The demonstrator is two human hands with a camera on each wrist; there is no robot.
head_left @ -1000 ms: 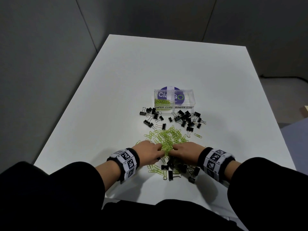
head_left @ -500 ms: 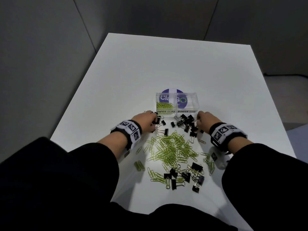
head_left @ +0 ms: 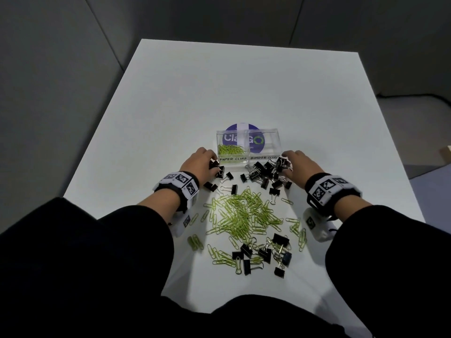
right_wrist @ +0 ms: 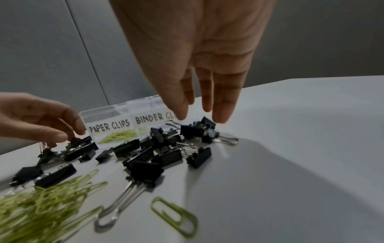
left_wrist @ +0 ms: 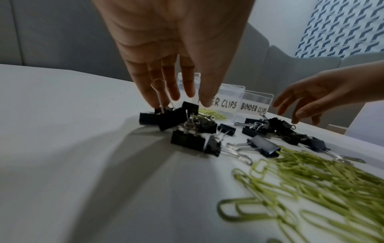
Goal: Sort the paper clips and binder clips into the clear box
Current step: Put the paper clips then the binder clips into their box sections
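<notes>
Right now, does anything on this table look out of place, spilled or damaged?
Nothing looks damaged and the clear box stands upright. The odd spot is the heap nearest the person: black binder clips lie tangled with green paper clips there. The box's binder compartment looks empty.

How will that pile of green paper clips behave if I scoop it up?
The paper clips are thin wire loops lying tangled, so they'd probably lift in linked clumps. Flat on the smooth table, loose ones likely slide rather than roll.
</notes>
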